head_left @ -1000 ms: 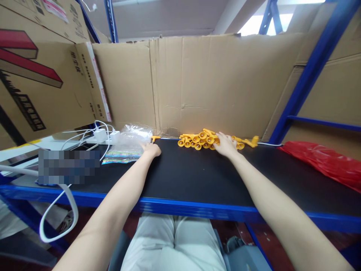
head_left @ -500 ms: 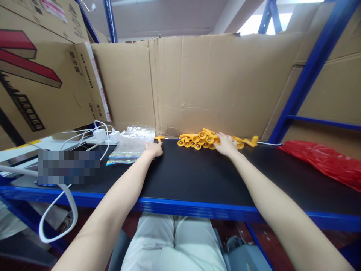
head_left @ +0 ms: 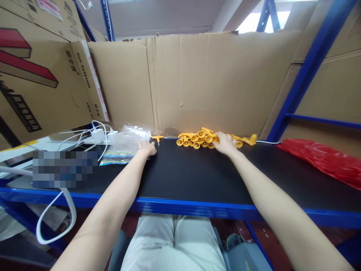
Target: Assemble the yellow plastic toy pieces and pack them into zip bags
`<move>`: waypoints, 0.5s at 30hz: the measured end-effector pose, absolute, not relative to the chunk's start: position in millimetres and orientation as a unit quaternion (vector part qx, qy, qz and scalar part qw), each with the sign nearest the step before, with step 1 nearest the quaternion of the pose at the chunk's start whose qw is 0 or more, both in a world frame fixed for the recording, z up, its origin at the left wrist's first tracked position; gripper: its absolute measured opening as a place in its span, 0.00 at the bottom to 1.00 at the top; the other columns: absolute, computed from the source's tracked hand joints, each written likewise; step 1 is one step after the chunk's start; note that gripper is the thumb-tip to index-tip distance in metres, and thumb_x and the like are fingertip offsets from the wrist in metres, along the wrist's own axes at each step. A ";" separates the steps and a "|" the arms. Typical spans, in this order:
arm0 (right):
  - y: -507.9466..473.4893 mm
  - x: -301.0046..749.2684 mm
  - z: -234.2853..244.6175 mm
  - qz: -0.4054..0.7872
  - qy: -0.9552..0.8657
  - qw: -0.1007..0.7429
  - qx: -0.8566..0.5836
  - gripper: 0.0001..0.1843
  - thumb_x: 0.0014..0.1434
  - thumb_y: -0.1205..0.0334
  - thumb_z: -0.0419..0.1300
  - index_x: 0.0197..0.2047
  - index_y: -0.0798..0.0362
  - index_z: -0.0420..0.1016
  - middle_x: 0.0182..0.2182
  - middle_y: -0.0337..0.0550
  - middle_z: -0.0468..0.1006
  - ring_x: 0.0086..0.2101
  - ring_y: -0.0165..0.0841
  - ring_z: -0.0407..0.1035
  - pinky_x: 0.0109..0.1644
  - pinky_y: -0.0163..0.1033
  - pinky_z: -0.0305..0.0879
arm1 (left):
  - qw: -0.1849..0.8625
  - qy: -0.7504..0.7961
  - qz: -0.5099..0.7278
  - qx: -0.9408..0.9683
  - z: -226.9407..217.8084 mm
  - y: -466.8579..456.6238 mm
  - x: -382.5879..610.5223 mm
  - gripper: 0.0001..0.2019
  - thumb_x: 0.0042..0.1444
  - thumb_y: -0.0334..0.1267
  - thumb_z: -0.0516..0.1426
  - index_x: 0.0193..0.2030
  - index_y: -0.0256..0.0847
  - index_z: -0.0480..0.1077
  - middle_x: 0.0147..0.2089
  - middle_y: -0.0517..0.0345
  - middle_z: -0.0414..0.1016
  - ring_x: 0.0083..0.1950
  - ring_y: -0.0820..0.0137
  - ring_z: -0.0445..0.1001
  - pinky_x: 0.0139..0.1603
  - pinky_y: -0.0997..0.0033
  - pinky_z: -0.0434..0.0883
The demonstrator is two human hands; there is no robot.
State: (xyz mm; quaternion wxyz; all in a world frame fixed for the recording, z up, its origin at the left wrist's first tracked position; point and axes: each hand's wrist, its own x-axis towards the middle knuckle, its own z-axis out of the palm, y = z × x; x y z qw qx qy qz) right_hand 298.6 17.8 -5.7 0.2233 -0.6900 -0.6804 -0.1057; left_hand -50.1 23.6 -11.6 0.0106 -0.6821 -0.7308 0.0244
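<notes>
My left hand [head_left: 147, 148] rests on the clear plastic bags [head_left: 132, 137], its fingers apart over their right side. The bags lie flat, with a colourful printed strip along the near edge. Just beyond that hand lies a yellow T-shaped handle [head_left: 157, 137] with a small metal spiral tip. My right hand [head_left: 225, 145] lies over the right part of a heap of yellow cup-ended plastic pieces [head_left: 197, 139], fingers spread and partly hidden. Past it, more yellow pieces [head_left: 249, 140] stretch to the right.
A cardboard wall [head_left: 214, 82] stands behind the black tabletop [head_left: 194, 177]. Red plastic [head_left: 321, 160] lies at the right. White chargers and cables [head_left: 98, 135] crowd the left, near a blurred-out patch. A blue metal edge [head_left: 191, 208] runs along the front.
My left hand has shifted slightly left across the bags, and the bags have moved left too. The metal tip of the T-shaped handle now shows. My right hand stays on the heap.
</notes>
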 end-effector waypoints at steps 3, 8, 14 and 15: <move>17.5 298.6 -5.3 -0.108 -0.679 0.227 -0.690 0.30 0.55 0.55 0.48 0.60 0.51 0.58 0.61 0.45 0.56 0.58 0.47 0.49 0.57 0.61 0.48 | 0.020 -0.702 0.002 -0.712 -15.8 27.0 -50.6 0.32 0.51 0.31 0.45 0.65 0.44 0.50 0.66 0.52 0.53 0.68 0.53 0.40 0.57 0.29 0.28; 17.0 298.7 -4.6 -0.106 -0.679 0.229 -0.689 0.30 0.54 0.55 0.49 0.61 0.52 0.58 0.61 0.46 0.56 0.58 0.47 0.49 0.57 0.61 0.47 | 0.027 -0.659 -0.014 -0.752 -18.8 30.3 -47.5 0.29 0.50 0.29 0.45 0.61 0.48 0.58 0.64 0.56 0.56 0.67 0.57 0.46 0.61 0.36 0.33; 18.0 299.5 -5.3 -0.104 -0.681 0.234 -0.686 0.30 0.54 0.56 0.49 0.61 0.52 0.58 0.61 0.47 0.56 0.58 0.47 0.49 0.57 0.63 0.46 | 0.065 -0.628 -0.016 -0.775 -11.0 24.1 -31.2 0.23 0.48 0.27 0.48 0.51 0.43 0.69 0.56 0.46 0.66 0.60 0.56 0.59 0.59 0.35 0.42; 18.4 299.7 -5.4 -0.101 -0.682 0.231 -0.687 0.30 0.55 0.56 0.49 0.61 0.52 0.58 0.61 0.47 0.56 0.59 0.47 0.49 0.58 0.63 0.46 | 0.067 -0.621 -0.017 -0.780 -9.4 21.8 -27.1 0.23 0.47 0.27 0.48 0.50 0.42 0.70 0.56 0.46 0.67 0.60 0.55 0.59 0.59 0.35 0.43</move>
